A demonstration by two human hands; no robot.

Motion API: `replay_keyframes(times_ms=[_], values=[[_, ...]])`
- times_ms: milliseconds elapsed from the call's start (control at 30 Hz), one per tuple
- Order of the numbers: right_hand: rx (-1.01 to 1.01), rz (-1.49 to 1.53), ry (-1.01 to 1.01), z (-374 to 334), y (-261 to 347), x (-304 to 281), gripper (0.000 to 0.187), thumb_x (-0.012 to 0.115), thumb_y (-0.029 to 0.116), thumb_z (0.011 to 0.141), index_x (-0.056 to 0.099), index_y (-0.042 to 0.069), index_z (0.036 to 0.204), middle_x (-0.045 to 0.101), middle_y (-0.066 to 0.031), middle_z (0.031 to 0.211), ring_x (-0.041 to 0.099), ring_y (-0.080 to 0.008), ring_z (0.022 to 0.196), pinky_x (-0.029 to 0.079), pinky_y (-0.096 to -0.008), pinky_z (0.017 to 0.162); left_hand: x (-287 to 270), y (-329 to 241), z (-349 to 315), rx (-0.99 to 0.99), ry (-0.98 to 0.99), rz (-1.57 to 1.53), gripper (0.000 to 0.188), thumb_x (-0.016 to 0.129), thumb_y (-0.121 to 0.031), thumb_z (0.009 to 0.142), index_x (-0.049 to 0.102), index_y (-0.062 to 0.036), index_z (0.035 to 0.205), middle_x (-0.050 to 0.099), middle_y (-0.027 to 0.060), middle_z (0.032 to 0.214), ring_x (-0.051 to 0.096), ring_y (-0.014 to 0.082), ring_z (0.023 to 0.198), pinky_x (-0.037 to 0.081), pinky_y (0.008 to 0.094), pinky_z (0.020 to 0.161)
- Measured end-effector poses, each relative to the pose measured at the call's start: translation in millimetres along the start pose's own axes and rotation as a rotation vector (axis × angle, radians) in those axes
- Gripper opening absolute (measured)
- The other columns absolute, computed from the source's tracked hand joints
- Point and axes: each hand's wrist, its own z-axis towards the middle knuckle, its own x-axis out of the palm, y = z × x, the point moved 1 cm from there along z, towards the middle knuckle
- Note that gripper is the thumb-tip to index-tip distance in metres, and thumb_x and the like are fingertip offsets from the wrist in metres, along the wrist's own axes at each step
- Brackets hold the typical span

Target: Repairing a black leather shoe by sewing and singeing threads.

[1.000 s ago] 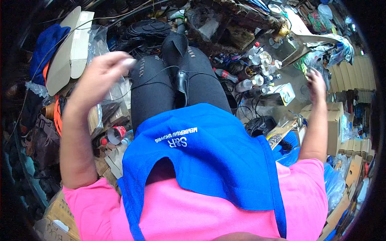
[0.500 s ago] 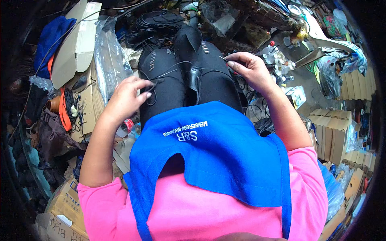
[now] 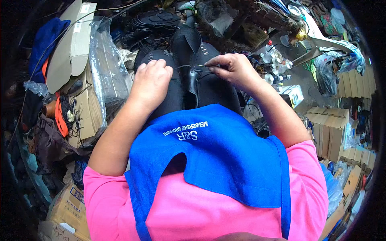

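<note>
A black leather piece (image 3: 192,82), glossy at its middle fold, stands upright between my knees, its pointed flap rising at the far end. My right hand (image 3: 235,71) is closed in a pinch on a thin needle (image 3: 201,66), whose tip points left over the leather. Dark thread (image 3: 184,66) runs across the leather toward my left hand. Curled above my left thigh, my left hand (image 3: 152,82) is closed with its knuckles up; thread comes out beside its fingers, though the grip itself is hidden.
A blue apron (image 3: 225,156) covers my lap. Cardboard (image 3: 72,48) and clear plastic sheeting (image 3: 108,60) stand at left. Small bottles (image 3: 277,66) cluster at right, near stacked cardboard (image 3: 329,132). A dark coiled heap (image 3: 150,26) lies beyond my knees.
My left hand has moved right and away from me, turning knuckles up and closing more. My right hand has moved left, bringing the needle over the leather.
</note>
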Motion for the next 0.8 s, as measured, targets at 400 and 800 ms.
replay_keyframes(times_ms=[400, 800], values=[[0.018, -0.182, 0.070, 18.0, 10.0, -0.3, 0.021, 0.062, 0.011, 0.077, 0.069, 0.005, 0.096, 0.068, -0.0152, 0.085, 0.067, -0.0266, 0.079, 0.052, -0.0336, 0.073, 4.2, 8.9, 7.5, 0.116, 0.045, 0.002, 0.013, 0.064, -0.009, 0.074, 0.060, -0.0070, 0.087, 0.055, 0.0090, 0.088, 0.055, 0.0288, 0.092, 0.043, 0.0405, 0.075], [0.020, -0.396, 0.106, 25.7, 23.9, -2.4, 0.024, 0.062, 0.020, 0.073, 0.070, 0.012, 0.094, 0.067, -0.0145, 0.081, 0.066, -0.0302, 0.077, 0.052, -0.0393, 0.076, -0.3, 29.8, 48.1, -0.203, 0.009, -1.056, 0.012, 0.050, -0.005, 0.088, 0.056, -0.0018, 0.098, 0.056, 0.0056, 0.091, 0.056, 0.0147, 0.081, 0.046, 0.0278, 0.074]])
